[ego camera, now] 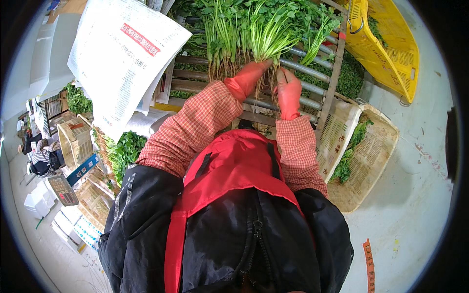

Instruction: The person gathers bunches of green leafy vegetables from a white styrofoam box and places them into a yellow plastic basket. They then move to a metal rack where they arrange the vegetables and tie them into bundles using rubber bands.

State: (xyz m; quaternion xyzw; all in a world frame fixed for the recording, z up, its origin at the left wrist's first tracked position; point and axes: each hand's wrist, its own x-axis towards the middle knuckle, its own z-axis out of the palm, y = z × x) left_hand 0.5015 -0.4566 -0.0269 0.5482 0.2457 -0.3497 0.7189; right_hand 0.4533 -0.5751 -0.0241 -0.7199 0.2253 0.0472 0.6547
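A bunch of leafy green celery [269, 42], roots still on, lies over a slatted rack [309, 71] in front of me. My left hand [246, 80], in a red glove, grips the bunch at the stem bases. Just to the right, my right hand [288, 89], gloved in the same red, has its thumb and fingers closed at the top of the thin brown roots [261, 86]. More rooted bunches [221, 40] lie side by side to the left. A few loose stalks [317, 45] rest on the metal bars to the right.
Large printed paper sheets [121, 73] stand at the left of the rack. A yellow plastic crate [394, 66] is at upper right; a pale crate [377, 161] with some greens sits on the floor at right. A scale display [63, 188] and more crates are at left.
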